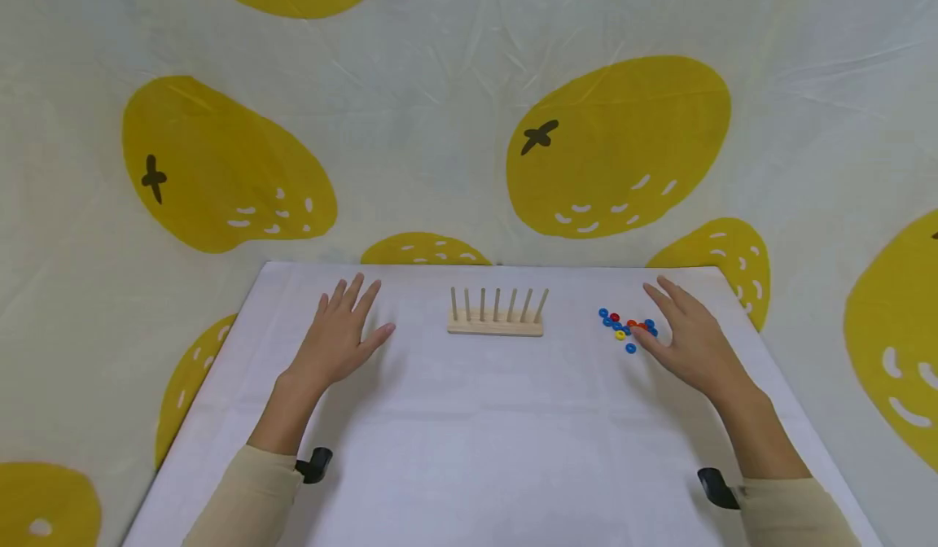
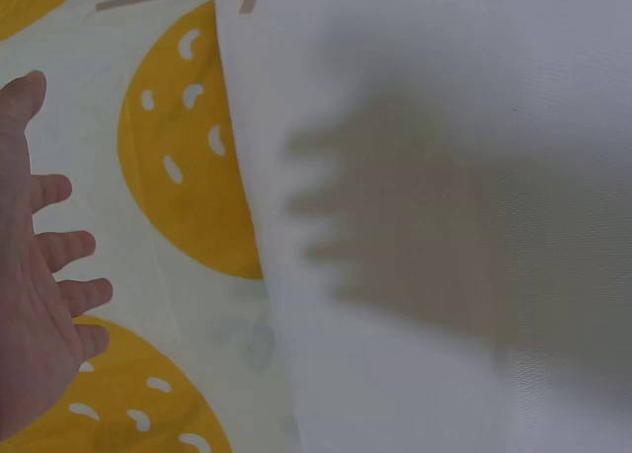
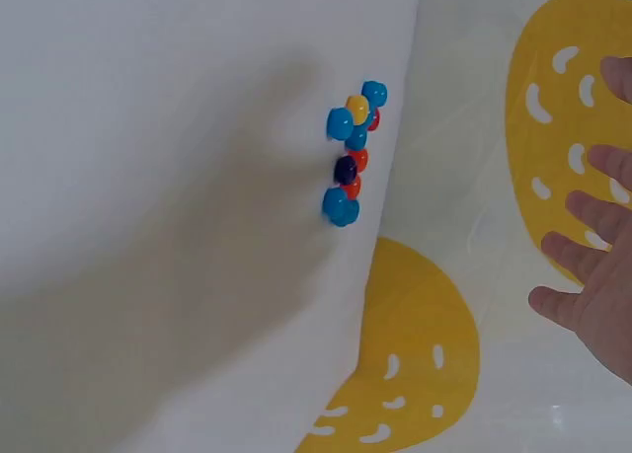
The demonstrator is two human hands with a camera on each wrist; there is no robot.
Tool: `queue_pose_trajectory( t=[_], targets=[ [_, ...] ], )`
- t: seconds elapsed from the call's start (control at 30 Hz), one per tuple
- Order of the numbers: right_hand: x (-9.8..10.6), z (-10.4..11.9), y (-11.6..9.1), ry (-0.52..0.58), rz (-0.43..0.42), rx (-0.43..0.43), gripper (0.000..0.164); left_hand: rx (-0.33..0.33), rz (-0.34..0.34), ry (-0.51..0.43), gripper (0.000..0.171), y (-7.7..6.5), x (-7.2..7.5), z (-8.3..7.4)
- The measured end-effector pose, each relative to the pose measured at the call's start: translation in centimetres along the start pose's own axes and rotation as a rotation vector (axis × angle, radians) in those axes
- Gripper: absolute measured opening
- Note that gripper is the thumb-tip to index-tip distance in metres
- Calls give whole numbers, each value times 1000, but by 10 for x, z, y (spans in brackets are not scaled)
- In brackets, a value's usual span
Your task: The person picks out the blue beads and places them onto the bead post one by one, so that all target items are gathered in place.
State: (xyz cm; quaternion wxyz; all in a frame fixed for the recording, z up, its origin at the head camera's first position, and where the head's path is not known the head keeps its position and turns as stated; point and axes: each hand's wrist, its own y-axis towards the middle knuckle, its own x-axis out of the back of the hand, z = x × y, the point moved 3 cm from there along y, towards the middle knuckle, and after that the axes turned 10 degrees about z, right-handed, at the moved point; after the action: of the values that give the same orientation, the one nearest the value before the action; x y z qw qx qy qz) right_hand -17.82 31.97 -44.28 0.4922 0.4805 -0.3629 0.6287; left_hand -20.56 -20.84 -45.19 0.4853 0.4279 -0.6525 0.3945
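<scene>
My left hand (image 1: 337,339) hovers over the left of the table with fingers spread and holds nothing. In the left wrist view the same hand (image 2: 44,265) has its palm and straight fingers showing. My right hand (image 1: 689,339) is held above the table on the right, fingers extended, nothing in it. Its thumb overlaps a cluster of small rings in the head view, among them a yellow ring (image 1: 620,335), a blue ring (image 1: 631,348) and a dark red ring (image 1: 615,317). Between the hands stands a wooden peg rack (image 1: 495,329) with several upright bare pegs.
A white cloth covers the table (image 1: 469,449). Behind it hangs a pale curtain (image 1: 432,124) printed with yellow fruit, reaching down along the far edge and both sides. Both hands cast shadows on the cloth.
</scene>
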Motion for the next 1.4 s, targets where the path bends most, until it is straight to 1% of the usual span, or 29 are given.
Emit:
queue_pose_trajectory(
  t=[0.13,0.3,0.4,0.57,0.7,0.87,0.93,1.1,1.4],
  targets=[
    [-1,-2,-1,47,18,2,80,-15,-1,-21,82,2,-1,0],
    [-6,-6,-2,109,55,12,78,-27,-7,-21,81,6,-4,-2],
    [-9,-9,-4,138,62,16,77,-44,-13,-42,81,9,-6,-3],
    [-13,-16,-4,176,48,13,73,-79,-15,-127,81,16,-11,-6],
    [-16,-22,-3,201,53,-7,71,-105,-4,-220,82,23,-17,-8],
    [-21,-30,-2,257,74,-30,69,-98,27,-309,84,32,-24,-10],
    [-23,-33,-2,284,88,-41,68,-92,37,-330,84,36,-28,-11],
    [-31,-38,-4,337,127,-79,66,-103,56,-386,85,46,-37,-11],
    [-50,-46,-6,410,105,-78,62,-107,68,-449,84,62,-49,-20]
  ],
)
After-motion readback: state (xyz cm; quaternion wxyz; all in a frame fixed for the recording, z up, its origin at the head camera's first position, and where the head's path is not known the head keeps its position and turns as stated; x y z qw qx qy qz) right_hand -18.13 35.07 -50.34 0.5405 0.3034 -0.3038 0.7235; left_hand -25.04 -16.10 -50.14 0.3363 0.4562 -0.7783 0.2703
